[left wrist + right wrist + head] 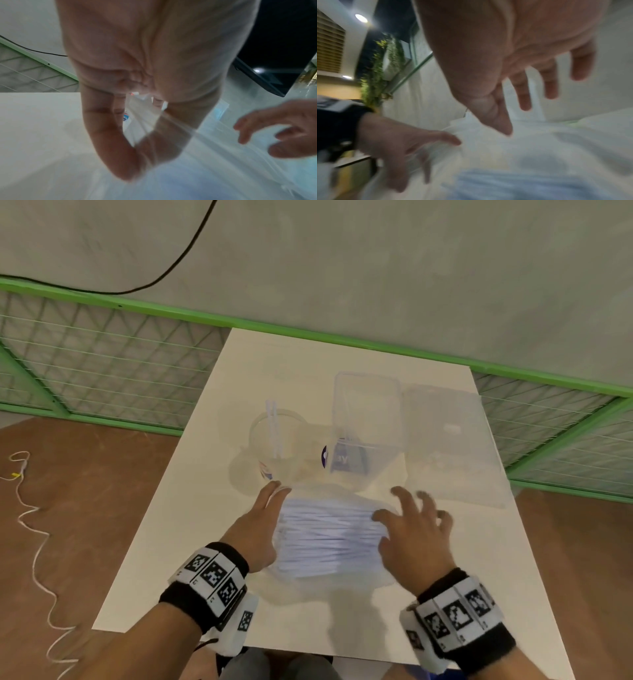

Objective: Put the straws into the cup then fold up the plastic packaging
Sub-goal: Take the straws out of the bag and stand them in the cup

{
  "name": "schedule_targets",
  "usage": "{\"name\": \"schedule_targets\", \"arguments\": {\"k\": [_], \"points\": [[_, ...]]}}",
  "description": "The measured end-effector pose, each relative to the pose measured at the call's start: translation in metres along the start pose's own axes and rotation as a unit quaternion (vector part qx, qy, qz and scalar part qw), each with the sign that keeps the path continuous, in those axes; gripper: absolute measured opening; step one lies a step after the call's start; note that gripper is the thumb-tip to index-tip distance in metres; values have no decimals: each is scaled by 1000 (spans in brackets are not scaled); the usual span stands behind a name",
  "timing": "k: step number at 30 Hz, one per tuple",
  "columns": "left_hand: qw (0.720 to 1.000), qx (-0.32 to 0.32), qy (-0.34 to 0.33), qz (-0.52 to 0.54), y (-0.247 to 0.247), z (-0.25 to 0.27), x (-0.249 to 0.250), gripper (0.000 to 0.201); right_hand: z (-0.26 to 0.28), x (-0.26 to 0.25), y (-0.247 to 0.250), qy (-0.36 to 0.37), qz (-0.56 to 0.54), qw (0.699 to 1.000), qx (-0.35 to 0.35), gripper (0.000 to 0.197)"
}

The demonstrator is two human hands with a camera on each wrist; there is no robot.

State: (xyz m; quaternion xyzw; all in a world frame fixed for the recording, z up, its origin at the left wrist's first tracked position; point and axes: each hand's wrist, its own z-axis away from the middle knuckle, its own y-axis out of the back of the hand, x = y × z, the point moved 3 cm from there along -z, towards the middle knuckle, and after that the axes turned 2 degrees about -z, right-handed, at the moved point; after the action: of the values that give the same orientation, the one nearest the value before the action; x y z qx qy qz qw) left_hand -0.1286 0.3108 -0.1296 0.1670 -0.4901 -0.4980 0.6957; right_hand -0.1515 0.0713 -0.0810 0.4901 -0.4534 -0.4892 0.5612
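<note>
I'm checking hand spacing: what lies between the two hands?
The plastic packaging full of white straws, between left hand and right hand, shown in the head view.

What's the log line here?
left hand: at left edge of straw bag | right hand: open at its right end | cup: two straws in

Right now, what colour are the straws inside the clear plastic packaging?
Pale bluish white; the thin bundled straws show best in the head view.

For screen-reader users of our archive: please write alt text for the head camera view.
Left hand and right hand flank a clear plastic packaging of white straws on a white table. Behind stand a cup holding two straws and an open clear container.
</note>
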Motion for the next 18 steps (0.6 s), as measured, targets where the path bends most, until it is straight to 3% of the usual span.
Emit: {"name": "schedule_targets", "arguments": {"k": [2, 4, 6, 8, 18], "points": [[1000, 3, -5, 12, -2, -1, 0, 100, -2, -32, 0, 103, -67, 992, 35, 43], [1000, 7, -8, 18, -4, -1, 0, 103, -11, -61, -15, 180, -120, 976, -24, 47], [1000, 15, -14, 24, -5, 0, 0, 104, -23, -76, -34, 185, -127, 969, -107, 61], [999, 23, -19, 34, -7, 2, -2, 104, -37, -84, -44, 172, -122, 968, -140, 71], [996, 49, -17, 77, -17, 21, -2, 102, -62, -100, -63, 184, -63, 979, -59, 47]]}}
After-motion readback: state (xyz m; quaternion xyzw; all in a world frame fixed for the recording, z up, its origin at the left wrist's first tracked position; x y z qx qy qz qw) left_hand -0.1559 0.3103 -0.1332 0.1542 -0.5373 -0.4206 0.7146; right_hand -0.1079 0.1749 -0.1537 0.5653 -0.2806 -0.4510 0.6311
